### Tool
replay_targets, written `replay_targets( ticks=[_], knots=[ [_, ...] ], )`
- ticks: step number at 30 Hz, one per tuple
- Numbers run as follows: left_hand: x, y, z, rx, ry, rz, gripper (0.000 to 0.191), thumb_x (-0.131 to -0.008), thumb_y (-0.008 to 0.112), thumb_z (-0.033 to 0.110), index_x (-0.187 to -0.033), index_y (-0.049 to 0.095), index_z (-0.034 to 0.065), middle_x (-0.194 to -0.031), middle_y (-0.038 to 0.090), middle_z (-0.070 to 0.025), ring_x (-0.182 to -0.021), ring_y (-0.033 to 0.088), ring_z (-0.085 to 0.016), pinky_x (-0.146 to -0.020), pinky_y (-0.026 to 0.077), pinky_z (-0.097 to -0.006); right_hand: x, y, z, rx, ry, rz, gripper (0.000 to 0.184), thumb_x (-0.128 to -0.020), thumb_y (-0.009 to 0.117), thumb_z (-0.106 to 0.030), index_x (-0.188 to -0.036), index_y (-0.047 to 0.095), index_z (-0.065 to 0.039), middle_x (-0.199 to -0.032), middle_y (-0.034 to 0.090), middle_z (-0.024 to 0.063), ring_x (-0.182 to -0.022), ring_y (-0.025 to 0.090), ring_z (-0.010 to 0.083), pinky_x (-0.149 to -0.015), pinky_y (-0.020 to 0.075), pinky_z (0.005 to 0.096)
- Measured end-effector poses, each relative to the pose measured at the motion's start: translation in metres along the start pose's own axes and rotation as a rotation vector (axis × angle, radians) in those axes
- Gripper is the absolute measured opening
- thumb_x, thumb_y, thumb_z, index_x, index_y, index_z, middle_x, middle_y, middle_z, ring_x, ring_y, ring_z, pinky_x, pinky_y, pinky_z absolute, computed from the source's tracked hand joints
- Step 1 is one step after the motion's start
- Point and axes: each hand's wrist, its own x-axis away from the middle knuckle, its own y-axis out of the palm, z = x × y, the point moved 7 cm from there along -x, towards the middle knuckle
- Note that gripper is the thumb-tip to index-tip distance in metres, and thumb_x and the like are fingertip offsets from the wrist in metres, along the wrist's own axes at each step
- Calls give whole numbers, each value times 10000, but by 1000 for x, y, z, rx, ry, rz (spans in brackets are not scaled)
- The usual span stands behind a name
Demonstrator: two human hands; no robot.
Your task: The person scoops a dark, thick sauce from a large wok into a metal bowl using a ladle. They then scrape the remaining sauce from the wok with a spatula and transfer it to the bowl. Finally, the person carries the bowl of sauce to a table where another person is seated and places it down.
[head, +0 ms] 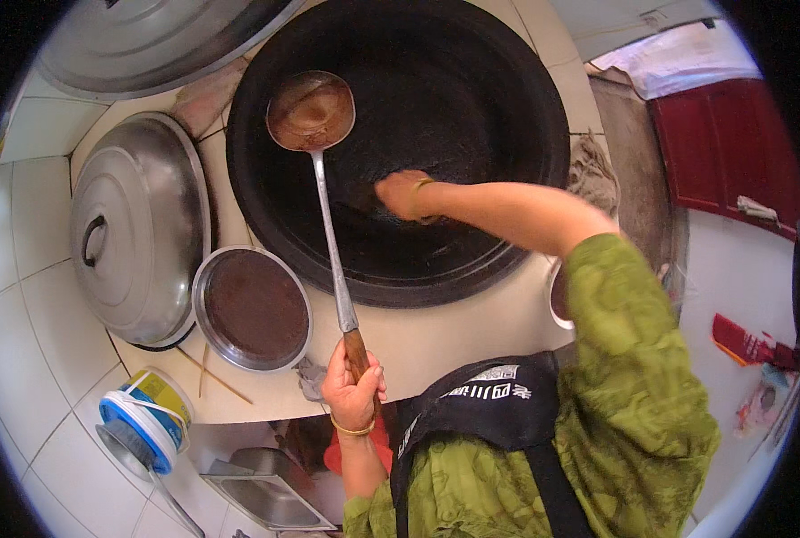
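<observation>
My left hand (354,387) grips the wooden handle of a long metal ladle (331,235), whose round bowl is over the left part of a large black wok (400,289). A brownish surface shows in the ladle's bowl. Inside the wok, near its middle, is my right hand (403,195), its fingers curled and pointing left. Whether that hand holds anything cannot be seen, as its underside is hidden. Left of the wok stands a round metal pan (257,308) with dark brown content or a dark brown bottom.
A large domed metal lid (137,228) lies at the left, another lid (164,40) above it. A white and blue bucket (148,417) stands at lower left beside a metal ladle (127,444). A grey cloth (593,175) and a partly hidden bowl (560,296) are at the wok's right.
</observation>
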Motion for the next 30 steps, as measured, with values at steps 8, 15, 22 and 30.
replay_targets(
  ticks=[8,15,22,30],
  knots=[
    [-7,8,1,1,-22,-3,571,-790,546,-85,-1326,353,-41,-825,542,-57,-541,527,-83,-415,456,-199,-5,-2,96,101,65,-7,272,-720,620,11,-990,656,10,-1009,639,227,-946,631,362,-720,536,449],
    [-9,11,-8,8,-40,24,509,-780,521,-87,-1273,397,-68,-795,531,-59,-501,520,-91,-380,445,-201,132,2,97,220,60,-314,225,-715,575,-9,-928,644,15,-935,641,246,-924,629,372,-764,505,433],
    [-7,7,-9,-49,-93,23,558,-786,529,-88,-1316,359,-41,-821,538,-61,-533,530,-93,-409,456,-203,-10,-4,41,21,49,248,208,-806,473,-64,-915,645,-23,-953,653,189,-897,636,350,-774,515,431],
    [-7,3,-20,-10,-82,28,526,-783,526,-85,-1288,384,-51,-781,536,-50,-501,523,-93,-396,454,-204,77,-19,118,258,139,-109,227,-758,544,-33,-954,656,-14,-969,651,213,-927,638,350,-750,527,438]
  ],
)
